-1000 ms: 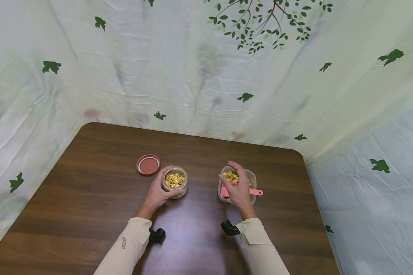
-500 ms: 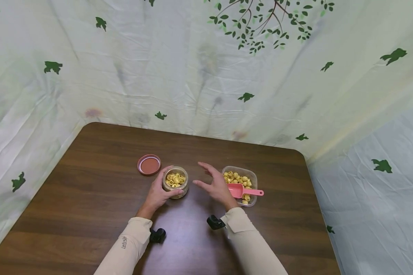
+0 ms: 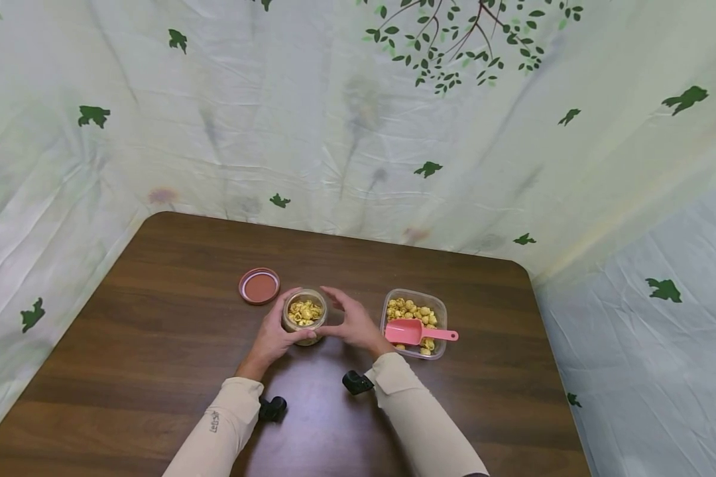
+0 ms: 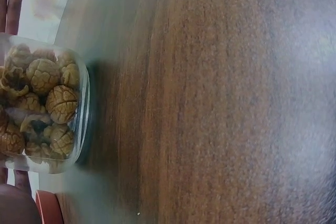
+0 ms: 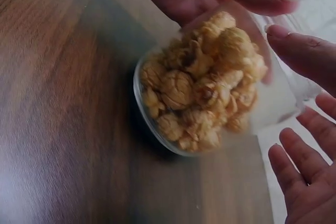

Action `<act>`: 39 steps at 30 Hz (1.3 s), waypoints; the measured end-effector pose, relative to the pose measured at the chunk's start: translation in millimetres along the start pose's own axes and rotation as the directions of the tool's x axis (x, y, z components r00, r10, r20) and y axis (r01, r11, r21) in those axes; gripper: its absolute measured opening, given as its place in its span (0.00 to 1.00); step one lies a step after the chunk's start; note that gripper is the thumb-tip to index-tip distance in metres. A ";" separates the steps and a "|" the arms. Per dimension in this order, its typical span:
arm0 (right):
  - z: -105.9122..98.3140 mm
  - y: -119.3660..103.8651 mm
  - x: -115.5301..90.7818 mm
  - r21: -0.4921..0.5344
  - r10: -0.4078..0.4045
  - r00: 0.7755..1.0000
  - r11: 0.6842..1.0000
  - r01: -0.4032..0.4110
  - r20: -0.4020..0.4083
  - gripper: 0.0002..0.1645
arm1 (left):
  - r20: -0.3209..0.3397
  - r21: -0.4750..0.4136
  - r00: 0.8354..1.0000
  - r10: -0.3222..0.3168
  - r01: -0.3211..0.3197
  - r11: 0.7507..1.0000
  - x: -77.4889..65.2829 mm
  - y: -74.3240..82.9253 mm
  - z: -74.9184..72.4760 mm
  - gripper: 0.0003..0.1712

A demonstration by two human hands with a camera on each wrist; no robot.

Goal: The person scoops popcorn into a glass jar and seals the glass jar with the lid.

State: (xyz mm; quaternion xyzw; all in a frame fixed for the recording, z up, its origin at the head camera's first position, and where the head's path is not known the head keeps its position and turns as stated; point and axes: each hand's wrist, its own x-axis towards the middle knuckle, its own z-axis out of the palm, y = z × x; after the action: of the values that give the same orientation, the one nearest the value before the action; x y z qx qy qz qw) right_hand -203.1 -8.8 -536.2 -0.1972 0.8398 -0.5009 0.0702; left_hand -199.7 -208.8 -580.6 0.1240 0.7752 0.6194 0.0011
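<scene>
Upright on the table stands a clear jar (image 3: pixel 321 327) filled with caramel popcorn (image 3: pixel 303 311). My left hand (image 3: pixel 272 334) grips it from the left, thumb across the near side. From the right, my right hand (image 3: pixel 354 324) comes up to the jar with fingers and thumb spread. In the right wrist view the right hand's fingers (image 5: pixel 302 163) look loosely straight, with a gap to the glass; whether the thumb touches is unclear. Through the jar wall, popcorn pieces (image 4: pixel 62 103) show in the left wrist view.
A red-brown lid (image 3: pixel 259 286) lies inside up, left of the jar. To the right, a clear plastic tub (image 3: pixel 439 306) holds more popcorn, with a pink scoop (image 3: pixel 407 331) lying across it. Patterned cloth (image 3: pixel 334 132) hangs behind the wooden table (image 3: pixel 155 318).
My right hand has left the tub and scoop and moved leftward to the jar's right side. The left hand has stayed on the jar.
</scene>
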 end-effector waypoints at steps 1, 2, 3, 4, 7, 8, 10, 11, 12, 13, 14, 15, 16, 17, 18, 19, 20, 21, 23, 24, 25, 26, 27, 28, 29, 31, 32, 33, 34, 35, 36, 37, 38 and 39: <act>1.6 0.0 0.8 0.001 0.004 1.000 1.000 -0.004 0.004 0.50 | 0.003 -0.002 1.000 0.001 -0.001 1.000 0.0 0.1 0.0 0.54; 3.2 0.5 1.5 0.004 0.002 1.000 1.000 -0.002 0.005 0.50 | 0.004 -0.007 1.000 -0.001 0.001 1.000 0.1 0.0 0.0 0.54; 4.7 0.9 2.1 0.006 0.001 1.000 1.000 -0.001 0.005 0.50 | 0.004 -0.008 1.000 -0.002 0.002 1.000 0.1 0.2 -0.1 0.54; 6.0 1.4 2.7 0.008 -0.002 1.000 1.000 0.002 0.006 0.50 | 0.004 -0.009 1.000 -0.001 0.001 1.000 0.1 0.4 -0.1 0.53; 9.4 3.7 4.4 0.011 -0.013 1.000 1.000 0.013 0.003 0.51 | 0.006 -0.002 1.000 -0.004 0.004 1.000 -0.3 1.4 -0.7 0.52; 10.3 4.3 4.9 0.012 -0.019 1.000 1.000 0.019 0.001 0.51 | 0.007 0.000 1.000 -0.007 0.007 1.000 -0.4 2.1 -0.9 0.52; 11.6 5.0 5.7 0.019 -0.024 1.000 1.000 0.024 0.002 0.51 | 0.015 0.001 1.000 -0.011 0.011 1.000 -1.2 4.6 -1.4 0.51; 12.2 5.3 5.9 0.024 -0.024 1.000 0.999 0.024 0.003 0.51 | 0.021 -0.001 1.000 -0.014 0.014 1.000 -1.6 6.6 -1.7 0.51; 12.8 5.5 6.2 0.027 -0.025 1.000 0.999 0.024 0.006 0.51 | 0.030 0.007 0.999 -0.011 0.011 1.000 -2.5 11.0 -2.2 0.50; 13.4 5.6 6.6 0.031 -0.026 1.000 0.999 0.025 0.008 0.51 | 0.040 0.009 0.999 -0.009 0.008 1.000 -3.3 15.4 -3.0 0.50; 13.8 5.5 6.9 0.038 -0.026 1.000 0.999 0.026 0.010 0.51 | 0.049 0.009 0.999 -0.006 0.005 1.000 -4.0 19.3 -3.6 0.50; 14.3 5.5 7.1 0.046 -0.027 1.000 0.999 0.027 0.012 0.51 | 0.058 0.008 0.998 0.000 -0.001 1.000 -4.9 23.4 -4.4 0.49; 14.6 5.5 7.4 0.052 -0.027 1.000 0.998 0.026 0.012 0.51 | 0.067 0.006 0.998 0.005 -0.006 1.000 -5.5 27.5 -5.2 0.49; 15.0 5.5 7.8 0.062 -0.027 1.000 0.998 0.026 0.014 0.51 | 0.078 0.006 0.997 0.013 -0.013 1.000 -6.2 31.4 -6.1 0.49; 15.3 5.6 8.2 0.069 -0.025 1.000 0.997 0.024 0.016 0.51 | 0.089 0.008 0.996 0.020 -0.021 1.000 -6.9 34.7 -6.9 0.49; 15.7 5.9 8.7 0.075 -0.022 1.000 0.997 0.021 0.019 0.51 | 0.097 -0.002 0.995 0.026 -0.026 1.000 -7.0 35.3 -7.4 0.48; 16.1 6.2 9.2 0.079 -0.019 1.000 0.997 0.017 0.022 0.51 | 0.105 -0.008 0.994 0.035 -0.034 0.999 -7.1 36.0 -7.9 0.48; 16.7 6.8 9.7 0.087 -0.018 1.000 0.996 0.016 0.024 0.51 | 0.113 -0.012 0.993 0.046 -0.045 0.999 -7.1 36.6 -8.4 0.48; 17.9 8.0 11.0 0.107 -0.019 0.999 0.994 0.016 0.030 0.51 | 0.130 -0.020 0.990 0.059 -0.057 0.998 -7.0 37.0 -9.6 0.48; 18.6 8.9 11.6 0.116 -0.021 0.999 0.993 0.017 0.032 0.51 | 0.138 -0.020 0.988 0.063 -0.061 0.998 -6.9 37.0 -10.3 0.47; 19.3 9.5 12.1 0.124 -0.021 0.999 0.992 0.017 0.033 0.51 | 0.146 -0.024 0.987 0.067 -0.064 0.998 -6.8 36.8 -10.9 0.47; 19.9 10.1 12.5 0.135 -0.022 0.999 0.991 0.017 0.032 0.51 | 0.153 -0.027 0.986 0.069 -0.066 0.997 -6.5 36.5 -11.6 0.47; 20.5 10.3 12.8 0.145 -0.021 0.999 0.989 0.016 0.032 0.51 | 0.164 -0.028 0.984 0.069 -0.065 0.997 -6.3 36.3 -12.4 0.47; 21.1 10.5 13.0 0.151 -0.018 0.999 0.988 0.013 0.032 0.51 | 0.173 -0.030 0.982 0.070 -0.066 0.997 -6.0 35.9 -13.1 0.46; 21.7 10.3 12.9 0.163 -0.012 0.999 0.987 0.007 0.030 0.51 | 0.180 -0.024 0.981 0.078 -0.075 0.997 -4.5 30.3 -13.3 0.46; 22.7 9.5 12.5 0.179 0.012 1.000 0.984 -0.017 0.028 0.51 | 0.195 -0.022 0.977 0.083 -0.080 0.997 -3.8 29.5 -14.4 0.46; 23.3 9.3 12.4 0.187 0.023 0.999 0.982 -0.027 0.027 0.51 | 0.201 -0.021 0.976 0.082 -0.080 0.997 -3.3 29.2 -15.0 0.46; 23.7 9.1 12.4 0.193 0.034 0.999 0.980 -0.038 0.027 0.50 | 0.207 -0.017 0.975 0.084 -0.082 0.996 -3.2 28.9 -15.6 0.46; 24.1 9.2 12.4 0.197 0.041 0.999 0.979 -0.045 0.025 0.50 | 0.212 -0.012 0.973 0.087 -0.086 0.996 -3.1 29.1 -16.2 0.45; 24.3 9.1 12.4 0.200 0.049 0.999 0.978 -0.053 0.024 0.49 | 0.214 -0.012 0.973 0.086 -0.085 0.996 -2.6 26.9 -16.2 0.46; 24.3 9.2 12.5 0.197 0.054 0.998 0.979 -0.058 0.025 0.49 | 0.218 -0.014 0.973 0.079 -0.078 0.997 -3.1 28.8 -16.5 0.46; 24.3 9.5 12.7 0.199 0.054 0.998 0.978 -0.058 0.026 0.49 | 0.220 -0.009 0.973 0.073 -0.073 0.997 -2.2 25.6 -16.4 0.46; 24.2 9.9 12.9 0.200 0.054 0.998 0.978 -0.059 0.027 0.49 | 0.223 -0.001 0.972 0.071 -0.073 0.997 -1.6 21.7 -16.5 0.47; 24.0 10.1 12.8 0.202 0.054 0.998 0.978 -0.059 0.028 0.48 | 0.225 0.009 0.972 0.064 -0.068 0.998 -0.7 17.7 -16.4 0.47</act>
State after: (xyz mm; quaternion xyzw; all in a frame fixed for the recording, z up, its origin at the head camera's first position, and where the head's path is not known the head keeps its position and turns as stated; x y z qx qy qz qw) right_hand -209.9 -29.2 -555.7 -0.1706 0.7888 -0.5795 0.1134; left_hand -198.2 -221.1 -559.9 0.2190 0.7706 0.5947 0.0672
